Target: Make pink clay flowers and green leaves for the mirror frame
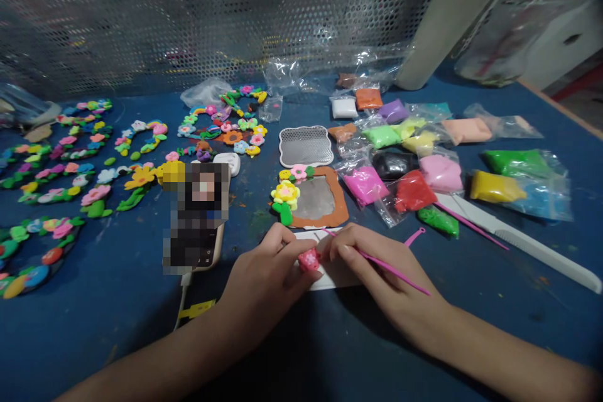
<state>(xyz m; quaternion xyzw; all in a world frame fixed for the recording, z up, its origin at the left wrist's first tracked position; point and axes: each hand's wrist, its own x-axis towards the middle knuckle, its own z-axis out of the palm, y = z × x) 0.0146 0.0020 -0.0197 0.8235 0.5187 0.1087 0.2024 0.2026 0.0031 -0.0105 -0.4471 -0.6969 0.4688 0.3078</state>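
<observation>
Between the thumb and fingers of my left hand (266,279) is a small pink-red clay piece (309,259) with lighter pink marks. My right hand (377,267) pinches a thin pink modelling tool (396,271), its end close to the clay piece. Both hands are over a white board (336,276) on the table. Just beyond them lies a mirror (315,200) in a brown clay frame, with a yellow flower, a pink flower and green leaves along its left and top. Another mirror (305,146) with a wavy white edge lies behind that one.
Several bags of coloured clay, among them a red one (414,191), are spread at the right beside a white comb-like tool (522,232). A phone (219,239) with a cable stands left. Flower-decorated clay frames (35,257) cover the far left. A tall bottle (447,25) leans against a mesh panel (188,19).
</observation>
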